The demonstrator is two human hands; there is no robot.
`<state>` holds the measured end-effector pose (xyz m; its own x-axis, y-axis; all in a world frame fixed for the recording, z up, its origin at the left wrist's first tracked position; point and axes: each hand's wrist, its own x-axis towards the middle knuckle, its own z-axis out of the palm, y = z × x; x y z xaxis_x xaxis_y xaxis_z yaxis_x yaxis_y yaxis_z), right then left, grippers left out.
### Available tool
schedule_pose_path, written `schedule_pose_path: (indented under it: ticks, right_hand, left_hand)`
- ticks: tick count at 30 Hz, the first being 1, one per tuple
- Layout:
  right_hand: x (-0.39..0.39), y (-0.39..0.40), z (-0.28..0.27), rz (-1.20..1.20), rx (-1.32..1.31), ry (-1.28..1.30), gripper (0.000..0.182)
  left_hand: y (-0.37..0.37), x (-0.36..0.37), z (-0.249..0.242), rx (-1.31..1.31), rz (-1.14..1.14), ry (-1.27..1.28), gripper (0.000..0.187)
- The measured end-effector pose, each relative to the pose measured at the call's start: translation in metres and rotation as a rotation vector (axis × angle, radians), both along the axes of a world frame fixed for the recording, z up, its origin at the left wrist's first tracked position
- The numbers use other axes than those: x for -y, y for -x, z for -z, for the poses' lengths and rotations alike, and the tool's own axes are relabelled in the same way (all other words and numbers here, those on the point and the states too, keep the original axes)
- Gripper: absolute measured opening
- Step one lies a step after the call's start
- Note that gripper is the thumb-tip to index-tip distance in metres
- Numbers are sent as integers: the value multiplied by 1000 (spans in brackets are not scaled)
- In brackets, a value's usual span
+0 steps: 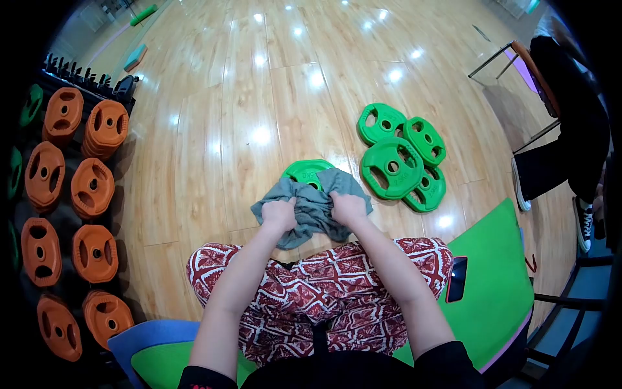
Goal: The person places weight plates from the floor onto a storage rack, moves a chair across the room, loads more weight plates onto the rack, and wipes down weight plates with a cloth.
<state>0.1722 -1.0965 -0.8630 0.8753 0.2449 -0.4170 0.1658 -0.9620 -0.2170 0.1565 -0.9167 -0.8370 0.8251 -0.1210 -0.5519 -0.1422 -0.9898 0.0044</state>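
A grey-green cloth (310, 209) lies bunched over a green weight plate (304, 170) on the floor in front of my crossed legs. Only the far edge of that plate, with part of its lettering, shows past the cloth. My left hand (279, 214) grips the cloth on its left side, fingers curled into the fabric. On the other side my right hand (348, 208) is closed on the same cloth. To the right, several more green weight plates (389, 176) lie in an overlapping group.
Orange weight plates (94, 253) hang on a rack along the left. A green mat (492, 259) with a phone (457, 280) on it lies at my right. Beyond it a person in dark trousers (570, 129) sits on a chair (536, 78). Wooden floor (220, 97) stretches ahead.
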Motion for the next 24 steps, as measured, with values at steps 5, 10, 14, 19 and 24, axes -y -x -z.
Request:
schedule_pose_path:
  ticks: [5, 10, 14, 19, 24]
  right_hand:
    - [-5, -28, -1, -101, 143, -14, 28]
    - [7, -59, 15, -215, 121, 73, 27]
    - [7, -62, 9, -304, 42, 201, 29]
    - [0, -43, 13, -158, 15, 173, 28]
    - [-7, -23, 13, -85, -39, 201, 33]
  left_hand:
    - [-27, -2, 6, 8, -56, -18, 59]
    - [-43, -12, 28, -8, -89, -71, 63]
    - [-48, -14, 24, -45, -119, -75, 63]
    - [-42, -4, 8, -127, -151, -59, 62]
    - [-22, 0, 15, -168, -214, 43, 57]
